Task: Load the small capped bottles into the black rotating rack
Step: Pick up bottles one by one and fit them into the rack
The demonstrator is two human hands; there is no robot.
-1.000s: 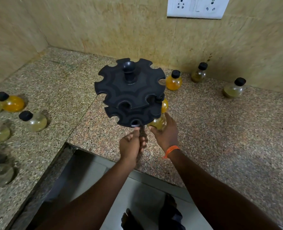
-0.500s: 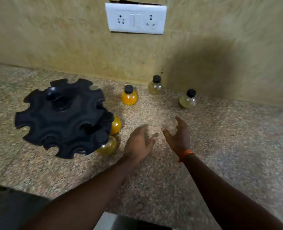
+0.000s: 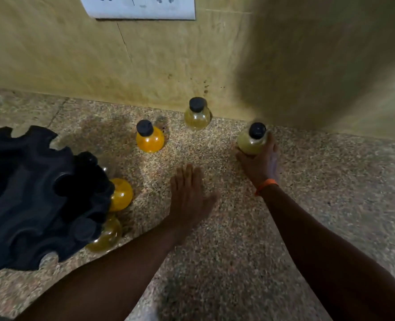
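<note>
The right hand (image 3: 259, 163) grips a small round clear bottle of pale yellow-green liquid with a black cap (image 3: 252, 141). Its fingers and thumb curl round the belly from the near side, and the bottle stands upright close to the back edge of the speckled granite counter (image 3: 238, 251); whether its base touches the stone cannot be told. A thin orange band (image 3: 266, 185) circles that wrist. The left hand (image 3: 188, 193) holds nothing. Its fingers are straight and close together, pointing toward the back edge, palm down over the counter nearer the front; whether it rests on the stone is unclear. Beyond its fingertips stands a round orange-filled bottle with a black cap (image 3: 149, 140), upright and free. Further back, just beside the beige tiled wall (image 3: 76, 66), stands a paler yellow bottle with a black cap (image 3: 197, 114). To the left of the left hand is the black notched two-tier plastic rack (image 3: 30, 198). Two bottles hang in slots on its right side: an orange one (image 3: 121, 194) and, nearer the front, a pale yellow one (image 3: 106, 237). Their black caps sit in the notches. A white socket plate (image 3: 141, 8) is fixed to the wall above.
</note>
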